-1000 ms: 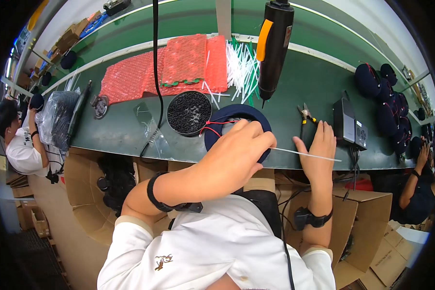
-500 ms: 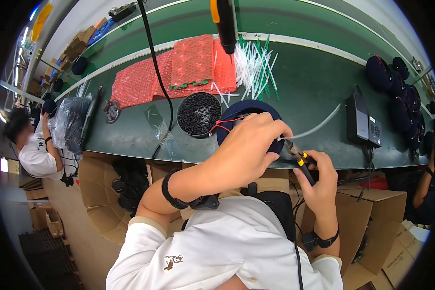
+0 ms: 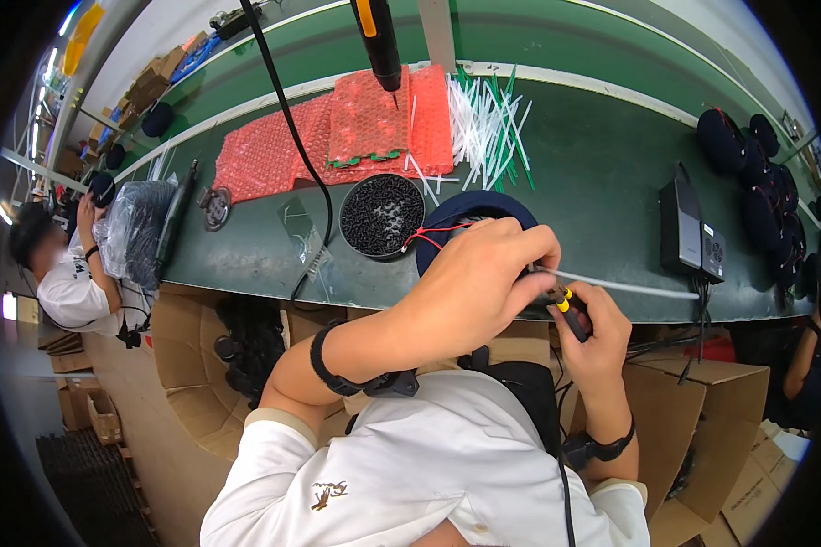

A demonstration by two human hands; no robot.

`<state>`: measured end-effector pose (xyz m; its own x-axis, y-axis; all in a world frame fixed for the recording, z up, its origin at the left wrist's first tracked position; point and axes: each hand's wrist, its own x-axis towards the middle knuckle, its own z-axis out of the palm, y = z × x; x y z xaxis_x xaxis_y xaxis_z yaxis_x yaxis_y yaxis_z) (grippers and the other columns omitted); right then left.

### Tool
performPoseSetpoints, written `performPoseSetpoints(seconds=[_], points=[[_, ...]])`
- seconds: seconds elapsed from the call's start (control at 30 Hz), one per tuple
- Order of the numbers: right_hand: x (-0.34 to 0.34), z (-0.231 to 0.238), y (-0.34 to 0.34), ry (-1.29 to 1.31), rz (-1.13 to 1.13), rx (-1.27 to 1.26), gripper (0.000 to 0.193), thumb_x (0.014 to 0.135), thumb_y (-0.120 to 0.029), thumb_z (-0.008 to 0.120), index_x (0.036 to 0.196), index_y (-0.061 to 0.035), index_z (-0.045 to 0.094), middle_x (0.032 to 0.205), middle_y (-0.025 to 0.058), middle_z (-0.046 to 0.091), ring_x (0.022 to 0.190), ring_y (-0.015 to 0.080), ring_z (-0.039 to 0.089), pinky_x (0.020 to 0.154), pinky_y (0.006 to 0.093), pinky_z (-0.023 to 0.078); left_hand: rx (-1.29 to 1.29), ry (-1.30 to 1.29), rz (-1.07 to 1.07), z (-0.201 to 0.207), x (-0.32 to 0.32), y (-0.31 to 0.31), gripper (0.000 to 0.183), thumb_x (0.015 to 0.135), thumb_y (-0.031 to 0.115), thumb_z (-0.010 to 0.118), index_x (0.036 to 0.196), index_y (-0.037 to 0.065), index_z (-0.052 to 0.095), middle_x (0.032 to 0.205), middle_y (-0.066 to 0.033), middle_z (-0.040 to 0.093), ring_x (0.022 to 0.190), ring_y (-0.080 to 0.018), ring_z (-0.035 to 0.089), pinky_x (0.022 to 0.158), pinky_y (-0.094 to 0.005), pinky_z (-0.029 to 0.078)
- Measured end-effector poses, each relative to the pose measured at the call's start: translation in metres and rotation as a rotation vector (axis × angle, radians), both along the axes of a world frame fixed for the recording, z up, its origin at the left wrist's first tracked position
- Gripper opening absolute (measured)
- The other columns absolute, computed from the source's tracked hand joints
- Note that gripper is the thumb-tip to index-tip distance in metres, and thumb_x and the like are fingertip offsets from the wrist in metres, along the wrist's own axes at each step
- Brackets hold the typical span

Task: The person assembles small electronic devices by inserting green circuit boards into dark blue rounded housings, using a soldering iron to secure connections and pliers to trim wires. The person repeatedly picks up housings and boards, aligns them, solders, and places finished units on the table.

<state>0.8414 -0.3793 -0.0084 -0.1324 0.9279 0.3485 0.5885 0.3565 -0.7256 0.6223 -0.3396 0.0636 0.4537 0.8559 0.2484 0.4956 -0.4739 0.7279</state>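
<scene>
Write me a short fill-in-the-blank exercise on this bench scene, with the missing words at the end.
1. The right hand holds pliers with black handles and ____ bands.
2. The round dish is filled with many small ____ pieces.
3. In the picture, the bubble wrap lies to the ____ of the pile of white and green strips.
4. The thin wires at the dish's right edge are ____.

Missing words: yellow; black; left; red.

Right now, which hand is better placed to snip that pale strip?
Likely the right hand: it holds the black-and-yellow pliers near the pale strip. The left hand is over the dark blue piece, by the strip's left end.
</scene>
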Motion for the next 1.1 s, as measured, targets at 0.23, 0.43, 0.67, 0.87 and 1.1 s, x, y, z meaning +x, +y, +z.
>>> performPoseSetpoints(seconds=[0.23, 0.43, 0.67, 0.87, 1.1], points=[[0.010, -0.004, 0.020, -0.192, -0.106, 0.147, 0.042, 0.074, -0.006, 0.087, 0.111, -0.0042, 0.069, 0.085, 0.0077, 0.064, 0.067, 0.0196, 0.059, 0.059, 0.0317, 0.046, 0.207, -0.059, 0.197, -0.001, 0.003, -0.002, 0.010, 0.093, 0.007, 0.068, 0.098, 0.003, 0.060, 0.088, -0.0141, 0.058, 0.086, -0.0352, 0.059, 0.076, -0.0436, 0.048], [0.034, -0.002, 0.060, -0.485, -0.199, 0.332, 0.061, 0.074, -0.023, 0.089, 0.128, -0.0056, 0.067, 0.131, 0.0176, 0.060, 0.120, 0.0382, 0.058, 0.103, 0.0461, 0.048, 0.185, 0.045, 0.460, 0.013, -0.047, 0.029, 0.009, 0.089, 0.005, 0.068, 0.092, -0.002, 0.065, 0.074, -0.0189, 0.067, 0.070, -0.0372, 0.068, 0.066, -0.0453, 0.053], [-0.035, 0.051, 0.013, -0.220, 0.297, 0.152, 0.059, 0.064, -0.018, 0.094, 0.116, -0.0060, 0.070, 0.155, 0.0316, 0.043, 0.132, 0.0451, 0.054, 0.106, 0.0458, 0.048, 0.097, 0.302, 0.326, -0.017, -0.067, 0.087, 0.018, 0.085, 0.013, 0.068, 0.093, -0.003, 0.073, 0.083, -0.0235, 0.072, 0.081, -0.0403, 0.071, 0.077, -0.0473, 0.056], [-0.024, 0.057, 0.014, -0.127, 0.299, 0.062, 0.050, 0.062, -0.015, 0.096, 0.098, -0.0058, 0.063, 0.153, 0.0339, 0.044, 0.125, 0.0459, 0.060, 0.098, 0.0434, 0.053, -0.049, 0.609, 0.349, -0.032, -0.061, 0.133, 0.021, 0.082, 0.017, 0.068, 0.088, -0.002, 0.074, 0.090, -0.0259, 0.073, 0.094, -0.0418, 0.072, 0.087, -0.0499, 0.056], [0.019, 0.084, 0.027, -0.071, 0.124, 0.000, 0.053, 0.059, -0.012, 0.097, 0.096, -0.0031, 0.060, 0.145, 0.0250, 0.059, 0.109, 0.0267, 0.069, 0.087, 0.0356, 0.059, -0.104, 0.542, 0.500, -0.024, -0.055, 0.151, 0.027, 0.081, 0.014, 0.069, 0.099, -0.005, 0.071, 0.102, -0.0293, 0.072, 0.100, -0.0443, 0.071, 0.090, -0.0520, 0.057]])
